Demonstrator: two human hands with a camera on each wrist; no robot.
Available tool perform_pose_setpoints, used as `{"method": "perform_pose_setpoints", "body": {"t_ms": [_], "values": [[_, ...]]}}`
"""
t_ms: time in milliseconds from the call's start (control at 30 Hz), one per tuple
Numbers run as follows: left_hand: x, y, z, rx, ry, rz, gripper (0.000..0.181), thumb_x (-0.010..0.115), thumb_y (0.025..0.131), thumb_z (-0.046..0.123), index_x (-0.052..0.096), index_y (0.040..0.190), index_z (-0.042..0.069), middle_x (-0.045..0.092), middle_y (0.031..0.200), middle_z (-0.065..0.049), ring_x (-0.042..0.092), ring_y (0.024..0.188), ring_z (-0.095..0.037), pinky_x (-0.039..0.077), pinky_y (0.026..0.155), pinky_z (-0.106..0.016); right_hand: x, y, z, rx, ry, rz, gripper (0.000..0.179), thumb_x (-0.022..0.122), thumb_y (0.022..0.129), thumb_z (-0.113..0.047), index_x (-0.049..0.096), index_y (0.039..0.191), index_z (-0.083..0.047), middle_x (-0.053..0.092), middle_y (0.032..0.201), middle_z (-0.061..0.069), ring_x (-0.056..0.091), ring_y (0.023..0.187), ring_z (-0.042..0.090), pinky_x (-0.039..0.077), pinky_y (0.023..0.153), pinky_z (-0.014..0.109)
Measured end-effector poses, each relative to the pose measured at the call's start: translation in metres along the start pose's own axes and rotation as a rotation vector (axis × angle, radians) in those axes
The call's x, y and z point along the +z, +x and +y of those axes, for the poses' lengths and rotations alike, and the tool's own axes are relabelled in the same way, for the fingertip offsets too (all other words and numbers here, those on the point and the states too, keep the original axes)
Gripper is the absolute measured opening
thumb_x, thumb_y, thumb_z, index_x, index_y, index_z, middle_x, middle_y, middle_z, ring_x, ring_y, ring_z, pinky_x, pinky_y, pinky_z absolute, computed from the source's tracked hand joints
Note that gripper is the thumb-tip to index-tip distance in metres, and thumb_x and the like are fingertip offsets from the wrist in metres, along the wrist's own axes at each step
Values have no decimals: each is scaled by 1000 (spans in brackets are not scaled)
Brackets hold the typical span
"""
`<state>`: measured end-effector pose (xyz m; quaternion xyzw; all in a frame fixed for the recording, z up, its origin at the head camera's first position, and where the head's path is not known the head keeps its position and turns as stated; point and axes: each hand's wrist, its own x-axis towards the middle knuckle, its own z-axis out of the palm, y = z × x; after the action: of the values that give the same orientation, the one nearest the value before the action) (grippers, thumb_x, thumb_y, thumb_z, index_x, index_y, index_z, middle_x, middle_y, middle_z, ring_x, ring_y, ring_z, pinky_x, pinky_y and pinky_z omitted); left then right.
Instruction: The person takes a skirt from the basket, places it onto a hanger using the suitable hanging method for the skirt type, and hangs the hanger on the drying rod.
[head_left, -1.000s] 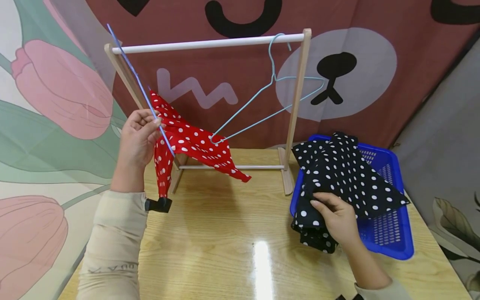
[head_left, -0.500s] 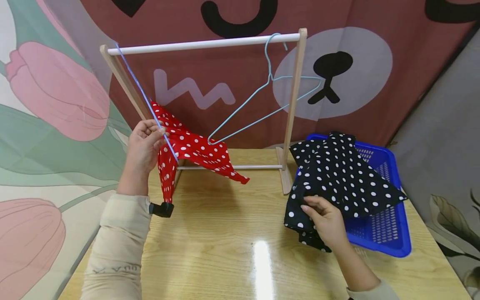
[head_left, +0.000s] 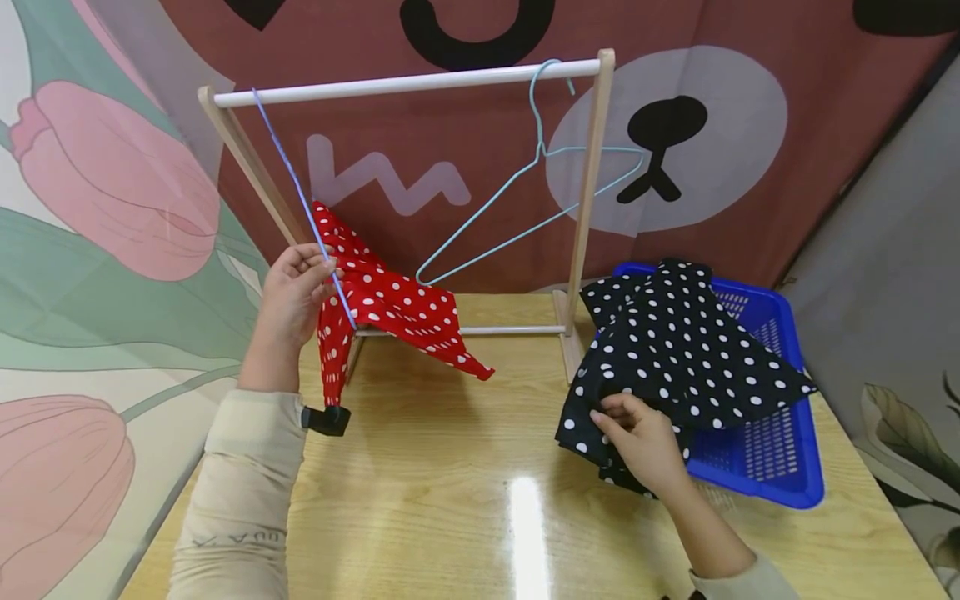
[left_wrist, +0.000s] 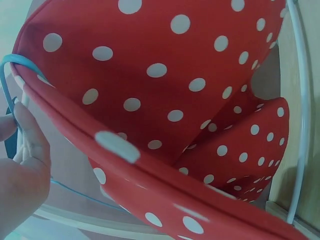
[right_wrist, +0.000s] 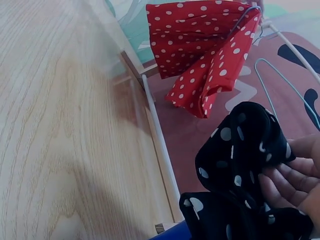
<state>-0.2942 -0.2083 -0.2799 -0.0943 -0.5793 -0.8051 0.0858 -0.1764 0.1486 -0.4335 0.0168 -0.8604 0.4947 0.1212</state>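
My left hand (head_left: pixel 291 292) pinches a blue wire hanger (head_left: pixel 288 167), seen nearly edge-on in the head view. Its upper end overlaps the left end of the white rail. A red garment with white dots (head_left: pixel 405 312) hangs from this hanger and spreads to the right; up close in the left wrist view the red cloth (left_wrist: pixel 165 90) fills most of the picture. Between thumb and fingers, my right hand (head_left: pixel 641 437) grips the near left part of a black garment with white dots (head_left: pixel 667 350). That garment drapes over the blue basket (head_left: pixel 810 467).
The small wooden rack (head_left: pixel 588 192) stands at the back of the table (head_left: pixel 420 500). Near its right post a light-blue hanger (head_left: pixel 487 221) hangs on the white rail (head_left: pixel 420 82). A printed cloth backdrop (head_left: pixel 480 142) rises behind the rack.
My left hand has moved down and slightly right, lowering the blue hanger's top to the rail. My right hand has drawn the black garment's near edge to the left.
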Motion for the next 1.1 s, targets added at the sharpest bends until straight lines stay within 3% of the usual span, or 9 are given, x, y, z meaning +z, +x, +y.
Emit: {"method": "perform_pose_setpoints", "body": {"t_ms": [133,333,533,600,767,833,867,933,1100], "values": [[0,-2,3,-40,26,18,13,52,83,0,45,94,-2,50,77,-6,54,62,-13,47,59,-19,-1,0,0,9,-76,-56,14,61,80,-16,60,84,-3,61,73,2,54,62,12,45,54,24],[3,-9,8,-105,149,95,16,56,83,13,47,95,6,46,91,-7,51,70,-12,45,64,-19,-8,-6,-3,48,-123,-134,23,58,82,-27,60,89,-5,61,79,1,55,70,12,46,61,27],[4,-19,9,-94,184,129,18,55,83,12,46,98,7,47,90,-6,51,73,-12,45,64,-19,-17,-16,9,-5,-134,-51,18,58,82,-23,61,91,-8,60,84,0,57,75,15,47,64,29],[3,-22,9,-77,181,133,17,55,83,11,47,97,7,48,86,-5,52,72,-12,44,65,-19,-17,-16,39,-29,-129,5,16,59,82,-22,61,93,-10,59,86,0,56,77,15,46,63,29],[2,-31,7,-13,201,138,15,54,84,10,48,97,6,50,82,-3,51,71,-12,44,65,-21,-9,-11,162,-35,-174,213,18,58,81,-33,61,96,-25,57,90,-7,53,79,7,39,60,17],[2,-35,5,16,220,125,14,53,84,9,49,97,5,50,81,-3,51,70,-12,44,65,-21,-12,-11,188,-2,-194,290,18,59,79,-36,61,95,-27,56,90,-7,52,77,5,38,58,14],[2,-37,3,31,228,116,14,53,84,9,50,97,4,51,80,-3,51,70,-12,44,65,-21,-15,-11,188,28,-198,309,19,59,79,-36,62,95,-25,57,90,-6,52,76,6,39,58,16],[3,-42,0,60,242,95,13,53,84,8,51,96,3,51,80,-3,51,70,-12,44,65,-22,-26,-14,167,94,-198,313,21,58,80,-34,62,94,-18,57,89,1,53,76,12,41,56,22],[7,-55,-11,107,291,47,10,52,84,5,53,94,6,53,79,-1,53,69,-11,45,65,-20,-53,-25,69,235,-248,203,28,51,85,-26,57,95,-1,58,90,18,53,81,29,39,61,39]]}}
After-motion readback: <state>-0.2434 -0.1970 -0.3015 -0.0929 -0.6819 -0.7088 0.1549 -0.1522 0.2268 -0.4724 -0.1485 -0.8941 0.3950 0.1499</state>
